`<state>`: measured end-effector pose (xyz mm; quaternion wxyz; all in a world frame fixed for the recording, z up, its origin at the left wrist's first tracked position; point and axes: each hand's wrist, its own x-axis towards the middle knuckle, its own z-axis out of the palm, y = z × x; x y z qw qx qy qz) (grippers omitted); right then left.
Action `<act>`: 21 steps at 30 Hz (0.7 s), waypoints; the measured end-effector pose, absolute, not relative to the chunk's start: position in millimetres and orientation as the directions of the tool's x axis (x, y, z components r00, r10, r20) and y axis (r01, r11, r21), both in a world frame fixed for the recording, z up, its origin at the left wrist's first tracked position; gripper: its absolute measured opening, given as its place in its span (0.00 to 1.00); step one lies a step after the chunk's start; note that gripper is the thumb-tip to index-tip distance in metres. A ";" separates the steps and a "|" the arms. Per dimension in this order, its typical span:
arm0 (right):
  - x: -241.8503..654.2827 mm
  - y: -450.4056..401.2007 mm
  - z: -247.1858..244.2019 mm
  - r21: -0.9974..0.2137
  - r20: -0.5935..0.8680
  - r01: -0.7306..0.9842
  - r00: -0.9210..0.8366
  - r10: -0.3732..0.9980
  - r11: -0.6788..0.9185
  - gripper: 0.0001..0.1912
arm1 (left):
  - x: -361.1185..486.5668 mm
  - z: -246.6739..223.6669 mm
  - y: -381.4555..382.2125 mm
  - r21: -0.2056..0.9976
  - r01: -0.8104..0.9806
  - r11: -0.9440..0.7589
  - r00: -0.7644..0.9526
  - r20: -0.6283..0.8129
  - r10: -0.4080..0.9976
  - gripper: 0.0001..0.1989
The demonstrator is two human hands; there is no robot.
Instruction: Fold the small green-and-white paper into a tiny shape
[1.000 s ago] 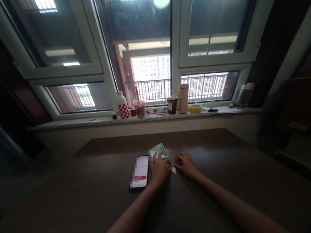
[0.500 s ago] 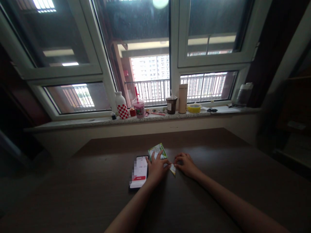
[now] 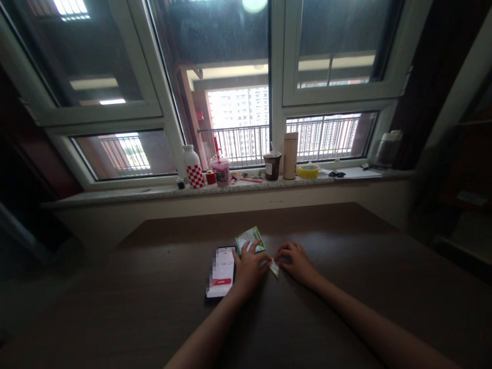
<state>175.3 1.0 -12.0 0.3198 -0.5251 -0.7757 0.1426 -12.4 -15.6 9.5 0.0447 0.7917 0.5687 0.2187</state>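
A small, pale folded paper, narrowing to a yellowish tip, lies on the dark table between my two hands. The thumb and index finger of my left hand are pressed together at its left edge. My left hand's other fingers stretch over a flat green-and-white packet just beyond. From the right, my right hand has its fingers curled and pinched at the paper's upper right edge. Left of my left hand is a phone with its screen lit, showing a timer and a red button.
The brown table reaches to the wall under the window. On the stone sill stand a checkered bottle, a pink drink cup, a dark drink cup, a tan flask, yellow tape and black scissors.
The whole view has shifted very slightly. Both hands stay at the folded paper with almost no visible movement of the fingers.
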 end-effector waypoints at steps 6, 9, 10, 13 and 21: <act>177.1 -1.9 -7.7 -0.565 0.328 0.708 -0.278 0.903 0.424 0.05 | -16.1 6.4 -10.1 0.337 0.861 -0.382 0.287 0.299 0.910 0.08; 178.6 -2.3 -6.8 -0.570 0.323 0.703 -0.285 0.903 0.426 0.06 | -15.6 9.1 -10.8 0.312 0.862 -0.400 0.315 0.289 0.904 0.08; 179.1 -2.4 -6.8 -0.570 0.323 0.701 -0.289 0.901 0.429 0.06 | -15.3 10.1 -11.3 0.302 0.863 -0.405 0.323 0.286 0.902 0.08; 180.3 -2.6 -6.8 -0.569 0.323 0.696 -0.301 0.897 0.438 0.07 | -14.9 12.0 -12.6 0.267 0.868 -0.418 0.343 0.286 0.895 0.09; 181.3 -4.0 -5.3 -0.550 0.321 0.707 -0.313 0.894 0.445 0.08 | -16.4 12.2 -14.8 0.215 0.878 -0.427 0.373 0.250 0.893 0.12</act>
